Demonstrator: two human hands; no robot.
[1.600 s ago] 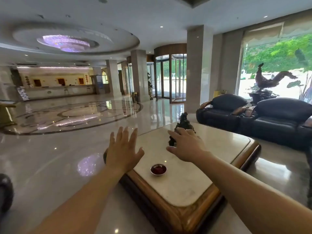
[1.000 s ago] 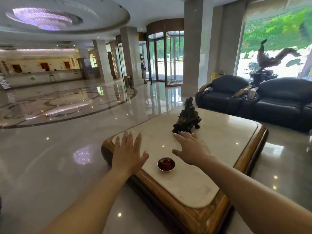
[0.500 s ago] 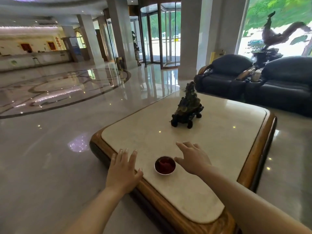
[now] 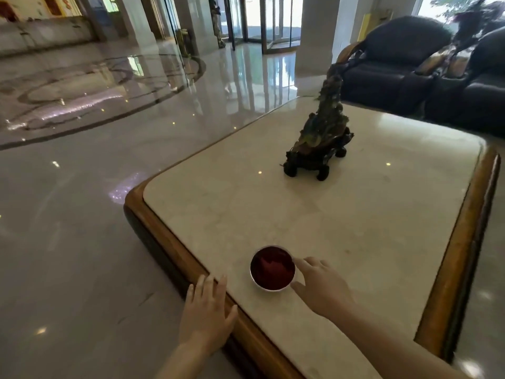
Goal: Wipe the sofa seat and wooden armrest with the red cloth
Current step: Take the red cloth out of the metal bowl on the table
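Note:
A small round metal-rimmed dish (image 4: 272, 268) with something dark red inside sits near the front edge of a marble-topped table (image 4: 369, 228). My right hand (image 4: 321, 287) lies just right of the dish, fingers spread, fingertips at its rim. My left hand (image 4: 206, 310) hovers open over the table's wooden front edge, left of the dish. Dark leather sofas (image 4: 393, 61) with a wooden armrest (image 4: 348, 50) stand beyond the table at the far right. I cannot tell whether the red thing in the dish is a cloth.
A dark carved ornament (image 4: 322, 138) stands on the table's far half. The table has a raised wooden frame (image 4: 461, 242). Polished stone floor (image 4: 82, 214) stretches left toward pillars and a revolving door (image 4: 262, 20).
The view has tilted down and closer to the table. Both hands have lowered toward its front edge, and my right hand has come up against the dish.

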